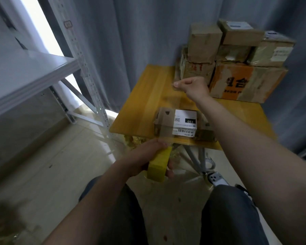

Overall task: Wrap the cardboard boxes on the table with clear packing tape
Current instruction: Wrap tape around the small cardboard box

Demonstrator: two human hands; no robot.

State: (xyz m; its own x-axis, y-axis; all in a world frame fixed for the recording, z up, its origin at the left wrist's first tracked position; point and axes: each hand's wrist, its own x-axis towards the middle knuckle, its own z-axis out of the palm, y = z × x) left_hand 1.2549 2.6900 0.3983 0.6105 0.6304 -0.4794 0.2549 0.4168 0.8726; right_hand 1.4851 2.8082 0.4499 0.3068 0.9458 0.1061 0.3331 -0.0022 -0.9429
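The small box (166, 122) sits on the yellow table (138, 110), close to the near edge, with a white label (185, 123) across its top and front. The person sits in front of it, knees under the view.

The left hand (147, 156) is low, just below the table's near edge, its grip closed round a yellow tape roll (158, 169); fingers curl over the top and under the far side of the roll.

The right hand (193, 88) is raised over the far part of the table, its grip pinching the free end of the tape (168, 103) between thumb and fingertips. The clear strip runs taut from that pinch down to the roll, passing over the left part of the box. Whether it touches the cardboard I cannot tell.

A stack of boxes (237, 68), already glossy with tape, stands at the far right corner of the table, well apart from the small one. A grey metal shelf (34, 71) stands on the left, and a grey curtain (131, 32) hangs behind the table. A phone (216, 179) lies by the table's leg.
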